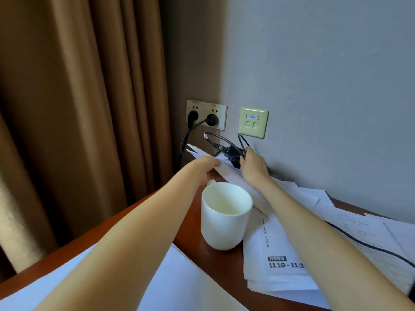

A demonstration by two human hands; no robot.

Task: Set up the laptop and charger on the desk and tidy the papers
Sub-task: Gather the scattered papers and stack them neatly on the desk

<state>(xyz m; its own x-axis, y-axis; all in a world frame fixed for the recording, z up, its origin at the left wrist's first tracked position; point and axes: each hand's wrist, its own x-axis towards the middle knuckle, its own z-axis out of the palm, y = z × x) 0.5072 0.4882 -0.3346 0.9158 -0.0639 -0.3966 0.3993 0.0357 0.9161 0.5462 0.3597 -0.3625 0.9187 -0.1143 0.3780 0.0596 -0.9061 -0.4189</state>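
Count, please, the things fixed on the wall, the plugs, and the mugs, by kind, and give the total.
Power socket plate: 1
Data port plate: 1
Black plugs already in the sockets: 2
Black charger plug, held by the right hand: 1
White mug: 1
Total: 6

We see the black charger plug (231,153) with its looped cable (221,140) raised just below the wall socket plate (206,114), to the right of the two plugs already seated there. White papers (280,250) lie in loose overlapping sheets on the desk below and right of that plate; one sheet (202,152) is lifted, tilting up toward it
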